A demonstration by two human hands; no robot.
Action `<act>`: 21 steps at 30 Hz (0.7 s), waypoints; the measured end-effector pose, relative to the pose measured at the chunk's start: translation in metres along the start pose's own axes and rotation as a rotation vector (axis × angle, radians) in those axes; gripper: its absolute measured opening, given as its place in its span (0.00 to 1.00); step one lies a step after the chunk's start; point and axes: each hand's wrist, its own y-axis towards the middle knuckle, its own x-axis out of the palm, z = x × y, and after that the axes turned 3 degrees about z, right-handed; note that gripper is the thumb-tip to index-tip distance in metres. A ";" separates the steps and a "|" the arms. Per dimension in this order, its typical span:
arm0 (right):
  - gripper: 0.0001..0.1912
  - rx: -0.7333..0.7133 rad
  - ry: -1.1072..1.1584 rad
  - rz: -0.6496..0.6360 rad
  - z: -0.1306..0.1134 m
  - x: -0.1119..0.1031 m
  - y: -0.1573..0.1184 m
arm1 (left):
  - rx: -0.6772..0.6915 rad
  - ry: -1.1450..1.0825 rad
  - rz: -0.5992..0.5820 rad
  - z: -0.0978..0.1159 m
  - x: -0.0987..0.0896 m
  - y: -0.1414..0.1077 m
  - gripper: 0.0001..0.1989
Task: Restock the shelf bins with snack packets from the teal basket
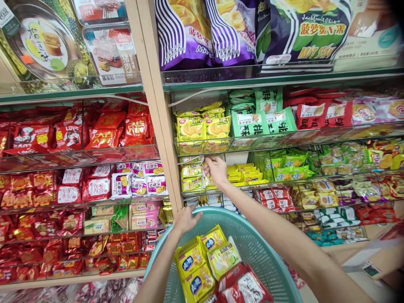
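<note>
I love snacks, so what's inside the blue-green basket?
The basket holds yellow packets, a yellow-green lemon packet and red-and-white packets. Whatever lies under them is covered, so I can't tell.

Below the hands (216, 171) is a teal basket (255, 250) with yellow packets (194, 267) and red packets (248, 288); above, purple bags (186, 38) striped white.

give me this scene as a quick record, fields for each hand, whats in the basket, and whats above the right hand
left hand: on the far rim of a teal basket; exact grip unclear
right hand: at small yellow-and-white packets; whether it grips one is unclear
basket contents: blue-logo yellow packets, lemon packet, red-and-white packets
just above right hand: yellow biscuit packets, with green packets alongside
</note>
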 end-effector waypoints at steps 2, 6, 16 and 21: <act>0.09 -0.160 -0.142 -0.036 0.005 -0.013 -0.008 | 0.004 -0.001 -0.001 0.000 0.000 0.000 0.27; 0.10 -0.438 -0.510 -0.055 0.016 -0.031 -0.020 | 0.011 0.008 0.005 0.000 0.000 0.000 0.27; 0.09 -0.252 -0.706 -0.066 0.023 -0.019 -0.018 | 0.011 0.013 -0.007 0.002 -0.003 -0.001 0.26; 0.08 -0.207 -0.717 -0.045 0.024 -0.018 -0.014 | -0.013 -0.003 -0.017 0.002 -0.003 -0.001 0.27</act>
